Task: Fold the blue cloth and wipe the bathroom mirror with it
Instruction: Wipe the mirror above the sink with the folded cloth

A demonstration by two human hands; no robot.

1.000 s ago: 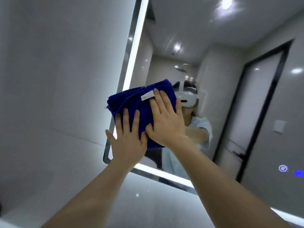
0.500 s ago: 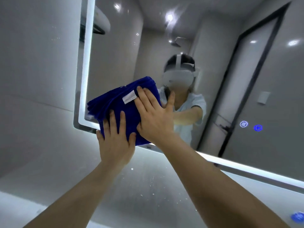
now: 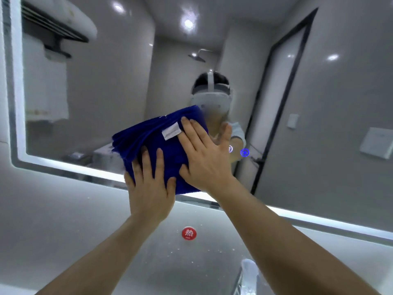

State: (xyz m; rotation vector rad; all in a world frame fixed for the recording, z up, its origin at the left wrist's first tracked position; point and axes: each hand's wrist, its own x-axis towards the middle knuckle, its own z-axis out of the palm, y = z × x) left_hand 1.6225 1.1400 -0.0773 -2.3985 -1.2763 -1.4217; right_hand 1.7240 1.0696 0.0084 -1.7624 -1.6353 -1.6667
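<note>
The folded blue cloth (image 3: 148, 141), with a white label on it, lies flat against the bathroom mirror (image 3: 110, 86) near the mirror's lit lower edge. My left hand (image 3: 150, 186) presses on the cloth's lower part with straight, spread fingers. My right hand (image 3: 204, 154) presses flat on the cloth's right side, fingers straight, its little finger on the bare glass. The cloth's bottom edge overlaps the mirror's light strip.
A red round sticker (image 3: 188, 233) sits on the wall below the mirror. A chrome tap (image 3: 247, 275) stands at the bottom right. Two glowing touch buttons (image 3: 244, 152) show on the glass right of my hands. The mirror reflects a towel rack, a door and a person.
Both hands and the cloth have slid rightward along the mirror's lower edge, away from its left corner. The view has dropped, bringing the red sticker and the tap into sight.
</note>
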